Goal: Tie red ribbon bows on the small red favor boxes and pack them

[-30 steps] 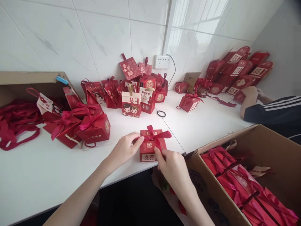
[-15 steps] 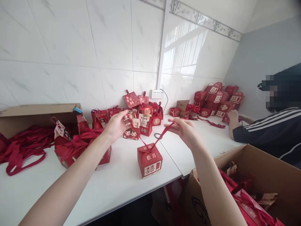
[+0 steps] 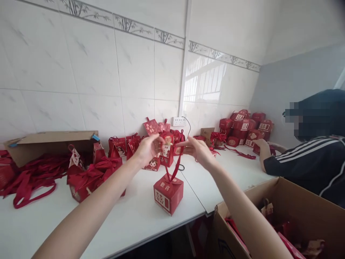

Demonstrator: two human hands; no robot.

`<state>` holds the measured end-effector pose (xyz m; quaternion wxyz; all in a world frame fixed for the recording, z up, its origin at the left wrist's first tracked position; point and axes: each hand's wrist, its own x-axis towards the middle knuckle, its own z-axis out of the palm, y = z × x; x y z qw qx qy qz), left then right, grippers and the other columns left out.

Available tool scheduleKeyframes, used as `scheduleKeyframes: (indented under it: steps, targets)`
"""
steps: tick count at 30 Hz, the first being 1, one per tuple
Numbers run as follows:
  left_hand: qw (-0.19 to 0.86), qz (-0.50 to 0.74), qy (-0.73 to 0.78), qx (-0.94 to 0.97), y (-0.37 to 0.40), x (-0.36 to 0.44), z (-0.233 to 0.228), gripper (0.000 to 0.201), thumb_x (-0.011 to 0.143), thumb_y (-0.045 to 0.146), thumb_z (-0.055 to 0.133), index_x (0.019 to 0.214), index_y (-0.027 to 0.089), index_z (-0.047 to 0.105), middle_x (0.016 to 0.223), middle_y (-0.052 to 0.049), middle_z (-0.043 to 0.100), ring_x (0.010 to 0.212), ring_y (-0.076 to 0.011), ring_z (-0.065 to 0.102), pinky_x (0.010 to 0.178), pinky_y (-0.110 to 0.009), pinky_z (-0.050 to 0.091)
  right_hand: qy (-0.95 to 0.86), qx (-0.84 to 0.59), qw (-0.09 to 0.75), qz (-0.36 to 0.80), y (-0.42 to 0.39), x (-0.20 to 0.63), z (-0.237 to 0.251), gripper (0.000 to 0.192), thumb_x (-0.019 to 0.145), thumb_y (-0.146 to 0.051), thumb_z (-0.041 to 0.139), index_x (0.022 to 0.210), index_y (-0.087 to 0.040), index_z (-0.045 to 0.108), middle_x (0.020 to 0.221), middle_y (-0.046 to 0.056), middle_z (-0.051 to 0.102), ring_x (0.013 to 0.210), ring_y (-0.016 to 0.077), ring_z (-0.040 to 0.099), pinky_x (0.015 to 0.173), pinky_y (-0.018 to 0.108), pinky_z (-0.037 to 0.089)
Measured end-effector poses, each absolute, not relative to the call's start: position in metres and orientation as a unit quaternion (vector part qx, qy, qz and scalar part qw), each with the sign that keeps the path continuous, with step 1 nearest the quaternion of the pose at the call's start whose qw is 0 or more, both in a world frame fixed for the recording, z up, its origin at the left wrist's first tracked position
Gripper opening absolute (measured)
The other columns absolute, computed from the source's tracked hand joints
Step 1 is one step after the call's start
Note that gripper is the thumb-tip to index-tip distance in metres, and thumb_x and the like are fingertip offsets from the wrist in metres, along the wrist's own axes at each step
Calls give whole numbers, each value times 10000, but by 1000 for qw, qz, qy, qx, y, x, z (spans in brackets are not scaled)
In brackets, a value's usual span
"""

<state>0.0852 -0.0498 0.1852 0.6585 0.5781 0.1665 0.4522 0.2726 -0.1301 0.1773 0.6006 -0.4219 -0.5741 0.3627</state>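
A small red gift box [image 3: 168, 192] with gold characters stands on the white table [image 3: 129, 219] near its front edge. Two ends of its red ribbon [image 3: 172, 169] rise from the top of the box. My left hand [image 3: 148, 148] pinches one ribbon end above the box and to its left. My right hand [image 3: 198, 151] pinches the other end above and to the right. Both hands are raised and close together, with the ribbon pulled up between them.
Piles of red gift boxes [image 3: 91, 176] and loose ribbons [image 3: 29, 180] lie at the left by a cardboard box [image 3: 51, 140]. More boxes [image 3: 161, 144] stand at the wall under a socket [image 3: 179, 121]. An open carton [image 3: 272, 201] sits at lower right. Another person [image 3: 309, 158] works at the right.
The ribbon bow on the box has been undone. My hands rose from the box top, each with a ribbon end, then came closer together. The view tilted upward.
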Motion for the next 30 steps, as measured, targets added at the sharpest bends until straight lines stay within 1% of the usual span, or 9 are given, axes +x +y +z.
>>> scheduleKeyframes:
  steps: [4, 8, 11, 13, 17, 20, 22, 27, 30]
  targets:
    - [618, 497, 235, 562, -33, 41, 180, 395, 770, 270, 532, 430, 192, 348, 371, 68, 315, 323, -60, 293, 401, -222, 334, -547, -532, 543, 352, -160, 302, 180, 547, 809, -529, 481, 388, -186, 418, 421, -2, 516, 357, 99, 524, 456, 260, 469]
    - [470, 434, 364, 677, -29, 16, 156, 356, 724, 360, 571, 440, 198, 430, 451, -29, 557, 403, -134, 490, 470, -266, 418, -539, -625, 428, 369, -168, 310, 155, 502, 803, -480, 523, 404, -198, 408, 400, 3, 521, 287, 106, 490, 387, 259, 403]
    - [358, 335, 363, 792, -53, 25, 120, 233, 638, 412, 670, 681, 185, 641, 797, -88, 704, 735, -228, 641, 638, -288, 478, -584, -659, 329, 341, -167, 288, 113, 379, 737, -433, 646, 483, -184, 517, 376, 7, 540, 347, 157, 541, 417, 271, 417]
    - [320, 253, 326, 853, -75, 36, 94, 397, 565, 430, 740, 895, 222, 665, 1005, -75, 690, 894, -259, 633, 715, -294, 476, -659, -645, 282, 266, -168, 270, 83, 307, 744, -423, 646, 562, -195, 551, 472, 6, 598, 481, 170, 595, 484, 264, 437]
    - [336, 169, 308, 874, -103, 47, 61, 352, 761, 473, 574, 1013, 233, 624, 1022, -59, 677, 886, -243, 628, 736, -299, 458, -712, -634, 267, 139, -177, 252, 51, 272, 819, -460, 552, 787, -195, 603, 778, 45, 668, 620, 170, 609, 583, 295, 473]
    - [331, 152, 335, 869, -105, 47, 56, 343, 811, 511, 491, 984, 229, 579, 957, -49, 672, 833, -235, 627, 700, -303, 447, -735, -614, 284, 43, -183, 253, 54, 280, 833, -417, 563, 976, -178, 593, 1086, 129, 593, 920, 238, 616, 789, 385, 492]
    - [322, 144, 354, 866, -103, 47, 56, 333, 811, 532, 478, 921, 224, 543, 878, -35, 660, 759, -223, 621, 640, -294, 433, -754, -600, 265, 18, -187, 254, 62, 264, 868, -405, 521, 960, -172, 600, 1139, 149, 547, 1031, 269, 578, 861, 420, 470]
    - [262, 167, 387, 868, -105, 48, 56, 330, 784, 550, 506, 827, 226, 459, 669, 17, 574, 581, -195, 560, 531, -275, 366, -759, -627, 169, 36, -196, 254, 73, 256, 816, -427, 594, 857, -174, 580, 948, 99, 564, 741, 225, 604, 674, 382, 498]
    - [237, 173, 385, 875, -108, 50, 58, 289, 794, 510, 512, 828, 227, 464, 717, 3, 584, 631, -202, 570, 538, -270, 354, -764, -615, 179, 75, -197, 253, 74, 202, 830, -350, 587, 719, -187, 546, 841, 44, 546, 640, 150, 545, 625, 298, 455]
